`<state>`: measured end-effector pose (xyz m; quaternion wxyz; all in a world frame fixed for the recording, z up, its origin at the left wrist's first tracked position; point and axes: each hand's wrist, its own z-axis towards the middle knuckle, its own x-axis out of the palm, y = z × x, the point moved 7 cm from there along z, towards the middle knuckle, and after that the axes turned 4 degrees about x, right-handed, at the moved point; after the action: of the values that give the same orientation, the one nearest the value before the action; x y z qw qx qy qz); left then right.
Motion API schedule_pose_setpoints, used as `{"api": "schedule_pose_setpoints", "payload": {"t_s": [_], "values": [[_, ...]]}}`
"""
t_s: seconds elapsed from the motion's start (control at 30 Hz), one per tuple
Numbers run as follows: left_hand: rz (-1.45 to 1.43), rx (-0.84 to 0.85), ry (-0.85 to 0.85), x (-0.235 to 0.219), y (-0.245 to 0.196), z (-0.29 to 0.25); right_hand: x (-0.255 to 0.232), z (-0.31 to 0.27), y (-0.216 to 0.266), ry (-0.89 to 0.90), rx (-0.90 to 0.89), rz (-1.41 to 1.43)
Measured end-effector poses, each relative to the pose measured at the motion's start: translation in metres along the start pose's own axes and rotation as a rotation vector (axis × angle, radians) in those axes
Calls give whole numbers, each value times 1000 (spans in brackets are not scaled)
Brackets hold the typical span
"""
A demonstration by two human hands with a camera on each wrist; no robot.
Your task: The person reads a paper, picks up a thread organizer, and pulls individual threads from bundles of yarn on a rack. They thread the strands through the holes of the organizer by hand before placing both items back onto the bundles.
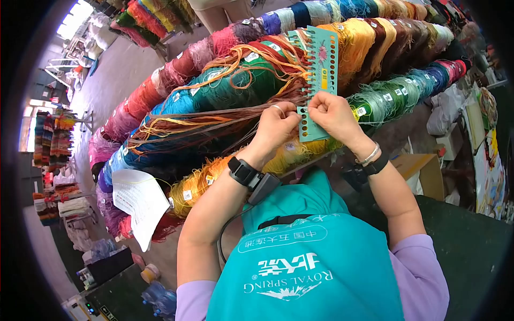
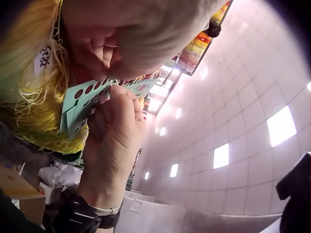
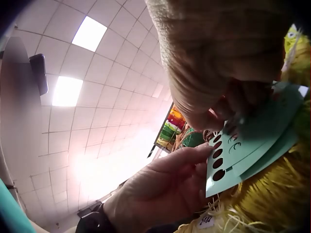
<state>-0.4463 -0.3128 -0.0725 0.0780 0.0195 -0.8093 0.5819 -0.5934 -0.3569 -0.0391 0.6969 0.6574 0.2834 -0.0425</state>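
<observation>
A green thread card (image 1: 323, 59) with punched holes along its edges and a flower print lies over skeins of thread, its lower end toward the person. Brown, red and orange threads (image 1: 209, 119) are looped through its left holes and trail leftward. At the card's lower left edge, my left hand (image 1: 276, 131) holds it with curled fingers; in the right wrist view its thumb lies by the holes. My right hand (image 1: 336, 119) bends over the card, thumb and forefinger pinching a fine thread (image 2: 115, 82) at the holes. Its fingertips are partly hidden in the right wrist view.
Long rows of coloured skeins (image 1: 235, 91) with small white number tags cross in front of me. A printed paper sheet (image 1: 140, 200) hangs at the left of the near row. To the right stands a cardboard box (image 1: 428, 170). Another person's legs (image 1: 222, 16) show behind.
</observation>
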Motion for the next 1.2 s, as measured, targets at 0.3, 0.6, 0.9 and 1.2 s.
{"api": "schedule_pose_setpoints", "payload": {"t_s": [0.3, 0.6, 0.9, 1.2], "values": [[-180, -7, 180, 3, 4, 10, -2, 2, 3, 29, 56, -59], [121, 78, 56, -6, 4, 16, 2, 2, 4, 34, 47, -84], [90, 99, 248, 2, -31, -21, 7, -1, 21, 38, 61, -334], [311, 410, 131, 9, -30, 4, 5, 2, 5, 138, 63, 35]]}}
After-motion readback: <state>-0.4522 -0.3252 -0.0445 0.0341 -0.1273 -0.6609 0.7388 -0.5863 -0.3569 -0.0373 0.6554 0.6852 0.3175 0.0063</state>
